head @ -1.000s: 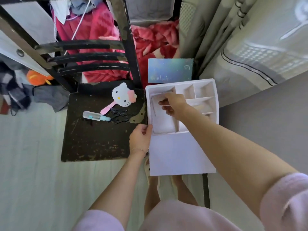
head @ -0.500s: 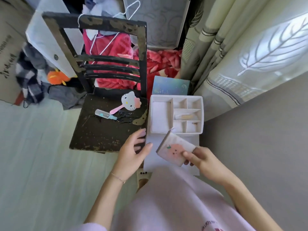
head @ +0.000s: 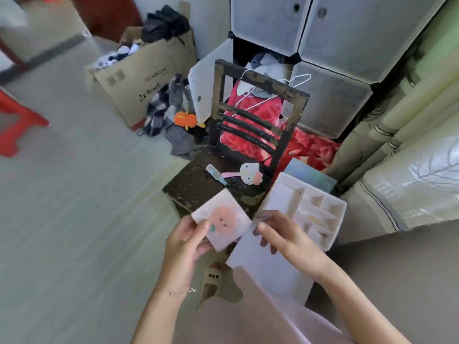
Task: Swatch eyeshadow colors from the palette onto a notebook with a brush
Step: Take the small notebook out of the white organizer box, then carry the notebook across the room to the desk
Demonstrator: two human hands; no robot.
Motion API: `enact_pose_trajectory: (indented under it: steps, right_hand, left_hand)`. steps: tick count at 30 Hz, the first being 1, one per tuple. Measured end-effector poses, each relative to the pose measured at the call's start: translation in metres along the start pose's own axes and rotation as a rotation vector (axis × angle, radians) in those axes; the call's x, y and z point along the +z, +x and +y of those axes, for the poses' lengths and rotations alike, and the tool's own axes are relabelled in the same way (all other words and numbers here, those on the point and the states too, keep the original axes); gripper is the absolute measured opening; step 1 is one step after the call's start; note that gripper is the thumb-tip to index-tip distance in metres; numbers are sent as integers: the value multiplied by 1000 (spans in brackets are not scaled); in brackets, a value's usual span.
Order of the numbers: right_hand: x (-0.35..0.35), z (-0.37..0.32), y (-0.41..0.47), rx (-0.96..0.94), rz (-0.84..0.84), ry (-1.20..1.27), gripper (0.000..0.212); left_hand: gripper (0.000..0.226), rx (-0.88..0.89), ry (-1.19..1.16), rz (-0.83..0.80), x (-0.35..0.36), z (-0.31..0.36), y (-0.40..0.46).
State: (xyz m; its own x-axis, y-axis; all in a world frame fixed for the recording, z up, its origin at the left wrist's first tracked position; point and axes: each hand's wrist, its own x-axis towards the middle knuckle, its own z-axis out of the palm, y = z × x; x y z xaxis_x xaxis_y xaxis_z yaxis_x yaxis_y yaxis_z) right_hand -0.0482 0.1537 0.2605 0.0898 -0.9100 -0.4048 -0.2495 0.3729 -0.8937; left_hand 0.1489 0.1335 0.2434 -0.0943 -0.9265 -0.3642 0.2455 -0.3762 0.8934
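A small square white case with a peach picture [head: 224, 220] is held over the chair's front corner; I cannot tell whether it is the palette or a notebook. My left hand [head: 185, 247] grips its lower left edge with the thumb on top. My right hand [head: 285, 235] hovers just right of the case, fingers loosely spread beside its right corner and holding nothing. An iridescent blue booklet [head: 308, 173] leans behind the white organiser tray [head: 334, 203]. No brush is visible.
A dark wooden chair [head: 196, 192] holds a cat-face hand mirror [head: 249, 173], a clear tube [head: 216, 173] and black hairpins [head: 233, 184]. The tray sits on a white box [head: 268, 269]. A cardboard box [head: 139, 78], a red stool [head: 15, 120], a cabinet [head: 335, 33] and a curtain [head: 409, 170] surround the area.
My right hand took the peach case out of the tray and passed it to my left hand, which now grips it. The view has swung up and left.
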Motion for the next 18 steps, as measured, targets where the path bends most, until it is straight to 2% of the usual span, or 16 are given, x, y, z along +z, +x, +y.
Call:
enact_pose_trajectory:
  steps: [3,7,9,13,15,18]
  right_hand:
    - [29,-11,0,43,-204,88,47]
    - [83,-9,-2,122,-234,201,38]
    - [107,-6,2,148,-235,174,23]
    - [137,6,26,146,-177,-60,15]
    - [148,17,40,152,-179,-218,15]
    - [164,35,63,173,-176,-472,19]
  left_hand:
    - [27,31,-138,183,-8,-10,-38]
    - [30,45,-169,370,-30,-28,-77]
    - [24,55,-89,459,-54,-35,-89]
    - [10,-83,138,704,-136,-58,-110]
    - [6,-223,273,765,-181,-73,-130]
    - [9,-364,333,846,-238,-88,-162]
